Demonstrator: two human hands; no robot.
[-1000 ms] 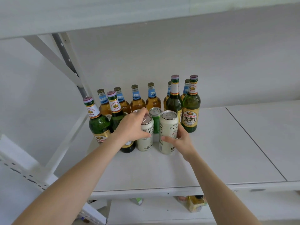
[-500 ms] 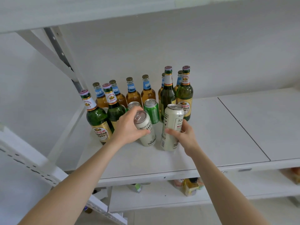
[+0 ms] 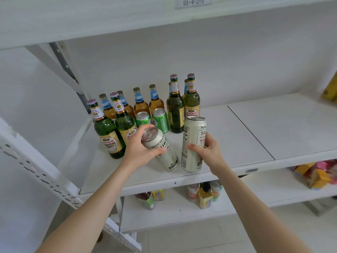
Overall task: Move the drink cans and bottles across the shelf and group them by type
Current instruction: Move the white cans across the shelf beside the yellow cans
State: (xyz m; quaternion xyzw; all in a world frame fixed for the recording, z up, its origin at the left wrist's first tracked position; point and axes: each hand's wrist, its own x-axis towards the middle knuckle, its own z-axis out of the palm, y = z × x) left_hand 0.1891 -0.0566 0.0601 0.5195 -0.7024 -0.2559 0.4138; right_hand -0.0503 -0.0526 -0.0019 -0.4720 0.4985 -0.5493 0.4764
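Observation:
My left hand (image 3: 139, 152) grips a tall cream can (image 3: 160, 148), tilted with its top toward me, near the shelf's front. My right hand (image 3: 209, 152) holds a second cream can (image 3: 193, 143), upright beside the first. Behind them stand two green cans (image 3: 160, 120). Two green bottles (image 3: 109, 130) stand at the left and two more green bottles (image 3: 184, 105) at the right. Several amber bottles with blue neck labels (image 3: 140, 103) line the back.
The white shelf board (image 3: 246, 136) runs right with a seam, bare of drinks there. A diagonal brace and upright (image 3: 60, 66) close the left end. The lower shelf (image 3: 173, 207) holds small bottles, and coloured packets (image 3: 317, 172) lie at the right.
Both cream cans have come away from the cluster toward the shelf's front; the left one is now tilted. The two green cans behind stand uncovered. The camera has pulled back.

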